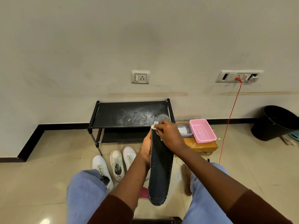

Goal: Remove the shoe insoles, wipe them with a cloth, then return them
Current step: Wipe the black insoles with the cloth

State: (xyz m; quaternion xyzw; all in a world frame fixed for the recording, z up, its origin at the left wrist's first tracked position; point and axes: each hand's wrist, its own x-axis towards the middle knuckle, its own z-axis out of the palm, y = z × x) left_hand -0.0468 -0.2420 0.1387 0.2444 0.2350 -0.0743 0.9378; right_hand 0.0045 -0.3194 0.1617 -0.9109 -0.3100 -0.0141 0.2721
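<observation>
A person sits low on the shiny floor (40, 175) in blue jeans (84, 191), and I am looking down over their arms. On the left, three white shoes (116, 160) lie side by side on the floor, toes pointing at the wall. Behind them a black shoe rack (113, 115) stands against the wall, with white dusty marks on its top shelf. A wall socket (140, 77) sits on the wall above the rack. In the middle, the left hand (146, 147) holds the insole (160, 172) by its left edge; its fingers go behind the insole, where I cannot see them. The insole is dark, long and dotted with little holes. It is up in the air between the knees, standing on end, with its top near the corner of the rack. A bit of something pink (143, 192) peeks out on the floor under it. The right hand (169, 135) is curled over a small white cloth (153, 126) and presses it on the top part of the insole. A bare foot (186, 178) rests on the floor just right of the insole. Past the right hand, a clear box (184, 129) with something white in it and a pink basket (202, 130) sit side by side on a brown cardboard box (203, 147). An orange cable (229, 120) runs from a switch panel (239, 76) on the wall down to the floor. Far right, a black bin (275, 123) stands by the wall.
</observation>
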